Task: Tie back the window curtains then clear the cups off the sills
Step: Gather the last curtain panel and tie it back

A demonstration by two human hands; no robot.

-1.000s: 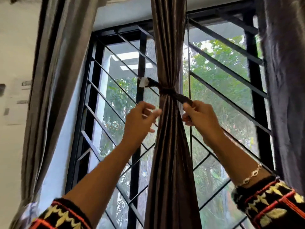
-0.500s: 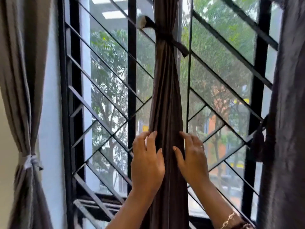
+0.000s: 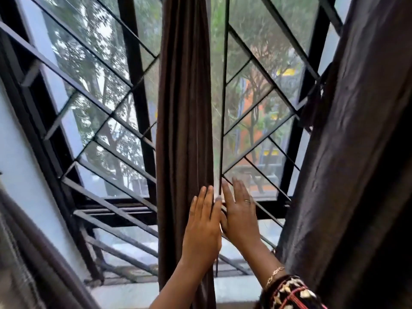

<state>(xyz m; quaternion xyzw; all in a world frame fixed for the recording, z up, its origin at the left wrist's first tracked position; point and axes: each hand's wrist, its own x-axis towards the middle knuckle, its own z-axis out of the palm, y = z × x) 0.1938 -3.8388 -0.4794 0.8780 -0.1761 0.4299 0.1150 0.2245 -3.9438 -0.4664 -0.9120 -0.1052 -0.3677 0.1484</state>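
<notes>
Squarely pressed the left hand (image 3: 201, 230) flat, fingers straight, low on the gathered brown curtain (image 3: 184, 108) hanging mid-window before the black grille (image 3: 66, 78). Spread the right hand (image 3: 240, 215) open just beside it at the curtain's right edge, fingers likewise straight. Flanked at right by a darker curtain (image 3: 356, 152), pale sill (image 3: 236, 288) below.

Middle curtain (image 3: 185, 130), under the flat left hand (image 3: 202, 226) and right hand (image 3: 239, 216): brown cloth, smooth, soft sheen, fine lengthwise folds. Grille (image 3: 133, 63) behind the hands: black painted metal, semi-gloss, flat bars. Panes (image 3: 252, 18) behind it: clear glass, glossy. Right curtain (image 3: 356, 152), right of the hands: darker cloth, crinkled, faint shine. Ring (image 3: 247, 200) and bracelet (image 3: 275, 273) on right hand and wrist: gold-coloured metal, shiny. Sleeve (image 3: 289, 295): woven patterned cloth, matt. Sill (image 3: 236, 288) below the hands: pale, smooth, matt.
</notes>
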